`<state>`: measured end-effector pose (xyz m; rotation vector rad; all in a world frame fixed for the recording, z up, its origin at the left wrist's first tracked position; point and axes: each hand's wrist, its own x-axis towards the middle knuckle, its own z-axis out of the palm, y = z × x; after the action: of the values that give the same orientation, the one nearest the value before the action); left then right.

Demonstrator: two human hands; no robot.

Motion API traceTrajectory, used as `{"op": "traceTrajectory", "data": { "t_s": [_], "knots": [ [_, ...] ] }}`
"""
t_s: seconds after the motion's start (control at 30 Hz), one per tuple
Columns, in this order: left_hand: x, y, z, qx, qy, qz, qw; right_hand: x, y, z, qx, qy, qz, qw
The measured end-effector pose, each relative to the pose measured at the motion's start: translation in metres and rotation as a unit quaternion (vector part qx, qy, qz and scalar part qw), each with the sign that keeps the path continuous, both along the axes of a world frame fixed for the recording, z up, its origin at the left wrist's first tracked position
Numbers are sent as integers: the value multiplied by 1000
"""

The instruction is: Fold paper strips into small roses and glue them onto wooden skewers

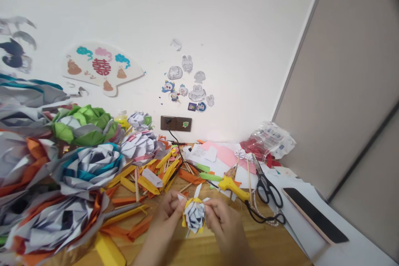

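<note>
In the head view, above the counter (264, 241), the left hand (170, 213) and right hand (222, 217) pinch opposite sides of a small white-and-yellow paper flower (195, 216), fingertips closed. Just beyond the right hand lies a yellow glue gun (233, 188), with scissors (268, 189) farther right; larger paper flowers (90, 165) heap left of the left hand.

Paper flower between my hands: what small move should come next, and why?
Perhaps press the upright white tip toward the paper flower: it juts above the yellow paper, unheld, while the left hand and right hand pinch at the flower's sides.
</note>
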<state>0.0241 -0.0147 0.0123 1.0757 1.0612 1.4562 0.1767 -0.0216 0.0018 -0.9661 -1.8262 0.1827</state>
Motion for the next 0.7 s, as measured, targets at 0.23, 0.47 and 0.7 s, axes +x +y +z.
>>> {"op": "traceTrajectory", "data": {
  "t_s": [0.23, 0.47, 0.7],
  "knots": [
    [0, 3, -3, -8, 1, -19, 1000, 3, 0, -4, 39, 61, 7, 997],
    [-1, 3, -3, -6, -26, -5, 1000, 5, -3, 6, 157, -7, -42, 987],
    [-2, 2, -2, -7, 1, 3, 1000, 1, -2, 4, 168, -10, -58, 984]
  ]
}}
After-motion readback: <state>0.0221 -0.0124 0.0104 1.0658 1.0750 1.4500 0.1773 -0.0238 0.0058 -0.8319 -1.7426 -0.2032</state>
